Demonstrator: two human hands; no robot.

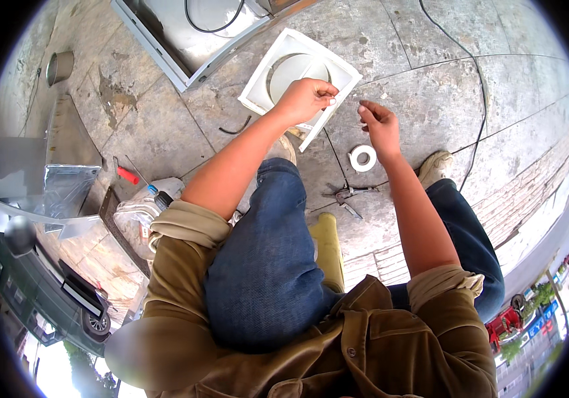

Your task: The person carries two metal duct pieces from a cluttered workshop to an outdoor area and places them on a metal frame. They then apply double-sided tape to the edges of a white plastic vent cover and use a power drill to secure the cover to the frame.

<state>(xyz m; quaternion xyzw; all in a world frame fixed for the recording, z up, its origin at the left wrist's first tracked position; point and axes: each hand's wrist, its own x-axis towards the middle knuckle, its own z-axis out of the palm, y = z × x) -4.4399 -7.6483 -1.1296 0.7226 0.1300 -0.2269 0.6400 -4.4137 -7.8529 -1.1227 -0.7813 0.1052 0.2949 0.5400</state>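
The left hand (309, 99), over the white frame (327, 58) at upper centre, and right hand (380, 127) both seem pinched; whether either grips anything cannot be told. 1 nearby shoe (287, 150) might bump the frame askew.

Red-handled tool (127, 175), long black cable (485, 99), dark green vehicle (35, 292)

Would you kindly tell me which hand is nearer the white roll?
Right: the right hand appears just above the white roll; the left hand is farther away, over the white frame.
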